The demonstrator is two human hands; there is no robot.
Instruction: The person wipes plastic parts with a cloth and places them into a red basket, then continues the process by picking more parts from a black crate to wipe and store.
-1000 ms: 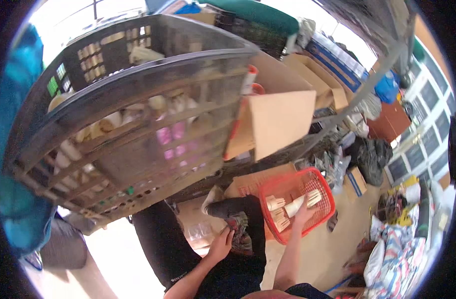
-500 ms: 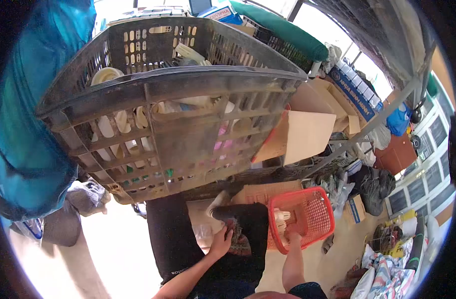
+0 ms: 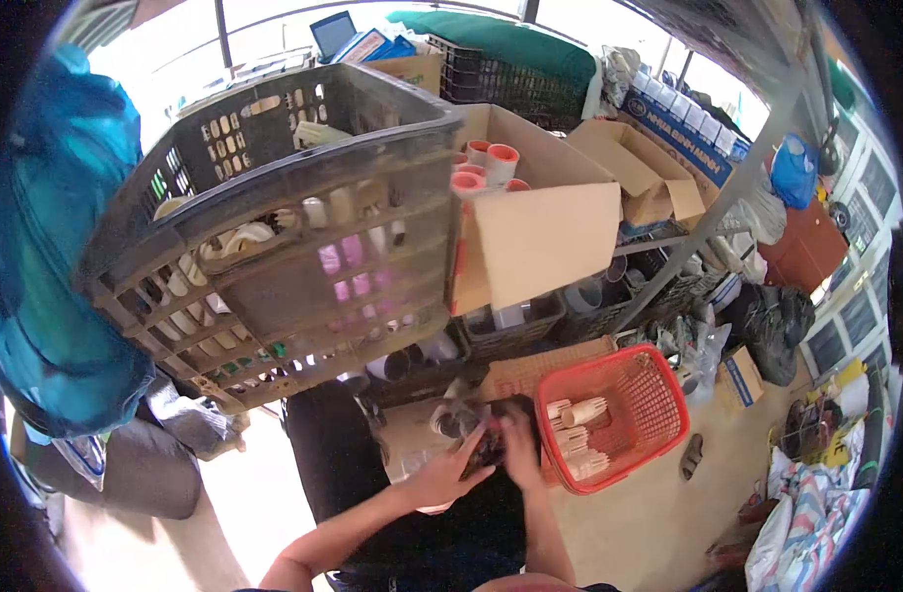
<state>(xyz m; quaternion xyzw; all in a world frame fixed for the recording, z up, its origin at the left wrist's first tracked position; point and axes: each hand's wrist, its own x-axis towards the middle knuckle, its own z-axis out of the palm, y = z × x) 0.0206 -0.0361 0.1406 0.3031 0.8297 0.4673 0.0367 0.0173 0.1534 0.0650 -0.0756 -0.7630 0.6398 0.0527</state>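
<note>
Over my lap my two hands are close together. My left hand (image 3: 445,481) has its thumb and fingers around part of a dark, crumpled cloth-like piece (image 3: 488,449). My right hand (image 3: 519,452) touches the far side of the same piece, its fingers smeared by motion. Whether a small part sits in the cloth is hidden. Just right of my right hand stands a red plastic basket (image 3: 680,419). Several cream-coloured, slotted plastic fittings (image 3: 579,441) lie along its left side.
A large black crate (image 3: 274,187) full of plastic parts looms at front left. Beside it, a cardboard box (image 3: 550,242) holds orange-rimmed white tubes (image 3: 501,158). A diagonal metal bar (image 3: 693,247) crosses the shelf. Striped sacks (image 3: 801,513) lie at lower right.
My right hand has left the red basket and come left to my left hand over my lap. The view has turned right, so the black crate sits further left.
</note>
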